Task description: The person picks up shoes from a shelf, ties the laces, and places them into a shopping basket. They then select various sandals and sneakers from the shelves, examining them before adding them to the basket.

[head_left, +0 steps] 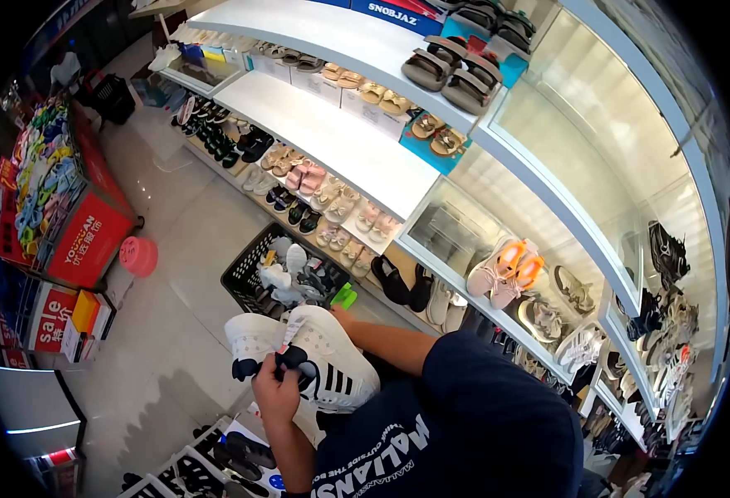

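Observation:
A pair of white sneakers (338, 355) with dark linings is in front of my body, the nearer one showing black side stripes. My left hand (276, 392) is closed on the sneakers at their dark-lined collars. Just beyond them, my right hand (345, 320) is partly hidden behind the white upper. Its fingers close on a bright green object (344, 296), too small and covered to name. Beside that hand stands a black plastic basket (239, 280) filled with white and grey shoes.
Tiered shelves (315, 124) with sandals and sneakers run along the right. On the left are a red bin (91, 236) heaped with colourful items, a pink tub (137, 256) and a sale sign (52, 319). A rack with dark shoes (244, 455) stands at the bottom.

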{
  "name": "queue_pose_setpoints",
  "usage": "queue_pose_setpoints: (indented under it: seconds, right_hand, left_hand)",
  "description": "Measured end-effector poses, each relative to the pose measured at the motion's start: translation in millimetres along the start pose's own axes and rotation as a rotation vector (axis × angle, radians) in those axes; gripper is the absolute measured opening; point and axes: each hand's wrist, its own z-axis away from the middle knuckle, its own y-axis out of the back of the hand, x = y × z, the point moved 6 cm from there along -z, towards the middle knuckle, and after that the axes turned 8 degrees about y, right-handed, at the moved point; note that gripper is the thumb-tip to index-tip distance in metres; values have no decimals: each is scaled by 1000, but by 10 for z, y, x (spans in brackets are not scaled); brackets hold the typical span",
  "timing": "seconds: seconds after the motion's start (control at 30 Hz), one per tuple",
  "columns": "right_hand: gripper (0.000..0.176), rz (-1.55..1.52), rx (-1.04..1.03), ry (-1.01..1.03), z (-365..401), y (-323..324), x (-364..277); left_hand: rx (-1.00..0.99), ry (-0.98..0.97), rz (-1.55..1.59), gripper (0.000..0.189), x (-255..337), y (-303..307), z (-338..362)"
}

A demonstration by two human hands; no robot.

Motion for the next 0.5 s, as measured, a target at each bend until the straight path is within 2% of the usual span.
queue_pose_setpoints:
  seconds: [0.07, 0.23, 0.37, 0.5]
  right_hand:
    - [19, -24, 17, 72, 109, 316, -205]
    - [22, -85, 65, 133, 203, 952, -600]
    - [25, -131, 136, 147, 492, 1273, -851]
    - [27, -188, 314, 111, 1047, 1530, -1009]
  left_hand:
    - [51, -44, 45, 10, 195, -19, 3]
    - [32, -57, -315, 20, 360, -226, 212]
    - [35, -45, -354, 20, 334, -491, 394]
    - [25, -84, -321, 20, 314, -754, 662]
